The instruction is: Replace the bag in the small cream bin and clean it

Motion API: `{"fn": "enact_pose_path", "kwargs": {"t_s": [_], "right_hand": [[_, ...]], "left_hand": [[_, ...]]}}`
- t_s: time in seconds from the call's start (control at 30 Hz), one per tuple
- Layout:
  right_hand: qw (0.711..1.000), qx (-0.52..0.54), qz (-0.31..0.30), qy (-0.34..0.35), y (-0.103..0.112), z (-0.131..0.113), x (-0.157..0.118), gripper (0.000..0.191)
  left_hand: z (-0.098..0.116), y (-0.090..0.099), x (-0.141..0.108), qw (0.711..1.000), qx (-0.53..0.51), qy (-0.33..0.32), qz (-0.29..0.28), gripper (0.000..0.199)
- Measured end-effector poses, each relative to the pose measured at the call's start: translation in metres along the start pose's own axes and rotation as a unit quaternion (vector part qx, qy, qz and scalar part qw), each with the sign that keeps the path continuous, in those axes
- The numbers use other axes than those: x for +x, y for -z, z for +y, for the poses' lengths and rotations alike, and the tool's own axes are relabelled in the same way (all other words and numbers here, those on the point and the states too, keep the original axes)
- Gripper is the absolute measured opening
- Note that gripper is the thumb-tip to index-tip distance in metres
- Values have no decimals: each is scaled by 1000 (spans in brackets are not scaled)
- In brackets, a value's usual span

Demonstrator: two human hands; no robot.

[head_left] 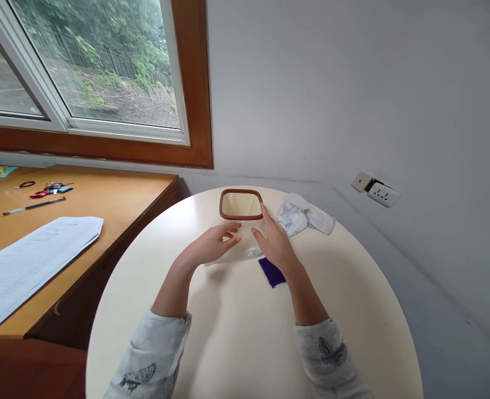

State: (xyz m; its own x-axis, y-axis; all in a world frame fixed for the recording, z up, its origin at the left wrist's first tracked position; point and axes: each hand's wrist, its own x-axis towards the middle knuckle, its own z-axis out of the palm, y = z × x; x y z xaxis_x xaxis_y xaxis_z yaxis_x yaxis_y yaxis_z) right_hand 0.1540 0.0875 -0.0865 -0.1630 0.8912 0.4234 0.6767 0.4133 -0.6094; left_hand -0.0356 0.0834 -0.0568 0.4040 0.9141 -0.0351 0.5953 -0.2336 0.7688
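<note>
A small container with a brown rounded-rectangular rim point(241, 218) stands toward the far side of the round table. Clear crinkled plastic point(251, 252) lies just in front of it, under and between my hands. My left hand point(217, 243) hovers at the plastic's left side, thumb and fingers apart. With its index finger at the rim's right corner, my right hand point(273, 237) is spread open; I cannot tell if it presses on the rim. Partly beneath my right wrist lies a purple cloth piece point(272, 272). Crumpled white cloth point(305, 215), perhaps socks, rests right of the container.
The round cream table point(236, 343) adjoins a grey-white wall. To the left, a wooden desk point(137, 185) holds papers point(37, 257), a pen point(34, 206) and keys point(56, 188). A window is above the desk. A power socket point(383, 194) is on the right wall.
</note>
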Motion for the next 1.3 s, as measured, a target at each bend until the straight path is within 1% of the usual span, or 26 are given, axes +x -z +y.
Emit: {"fn": "enact_pose_path", "kwargs": {"t_s": [0.1,0.2,0.27,0.33,0.4,0.47,0.53,0.67,0.77,0.83,0.93,1.0,1.17,1.3], "right_hand": [[1000,6,15,-5,9,5,1,61],[998,22,59,-19,21,15,2,57],[995,24,94,-28,26,23,1,49],[992,8,120,-24,28,30,-3,37],[992,-22,124,-17,26,37,-12,25],[993,-59,104,-17,20,42,-28,19],[992,-98,70,-26,12,48,-48,18],[988,-150,16,-43,0,59,-86,20],[986,-160,-13,-52,-6,64,-101,22],[983,-172,-42,-55,-9,65,-105,27],[974,-198,-94,-51,-13,66,-109,43],[968,-216,-116,-57,-16,67,-110,47],[952,-257,-118,-116,-15,72,-107,46],[934,-279,-107,-195,0,91,-104,47]], "left_hand": [[-7,-5,6,1000,-20,-3,-1,55],[-13,-12,14,999,-45,-8,13,52],[-18,-17,20,998,-59,-10,33,50],[-26,-23,26,996,-68,-6,58,49],[-34,-28,33,994,-69,1,86,47],[-43,-34,39,991,-65,6,115,45],[-51,-40,45,989,-58,4,136,44],[-62,-54,52,988,-47,-3,148,49],[-66,-64,56,987,-37,-16,156,53],[-67,-70,57,985,-30,-30,167,54],[-68,-79,59,980,-20,-54,192,51],[-68,-84,59,974,-14,-69,215,49],[-70,-97,56,961,1,-94,262,40],[-73,-102,52,955,17,-103,276,35]]}}
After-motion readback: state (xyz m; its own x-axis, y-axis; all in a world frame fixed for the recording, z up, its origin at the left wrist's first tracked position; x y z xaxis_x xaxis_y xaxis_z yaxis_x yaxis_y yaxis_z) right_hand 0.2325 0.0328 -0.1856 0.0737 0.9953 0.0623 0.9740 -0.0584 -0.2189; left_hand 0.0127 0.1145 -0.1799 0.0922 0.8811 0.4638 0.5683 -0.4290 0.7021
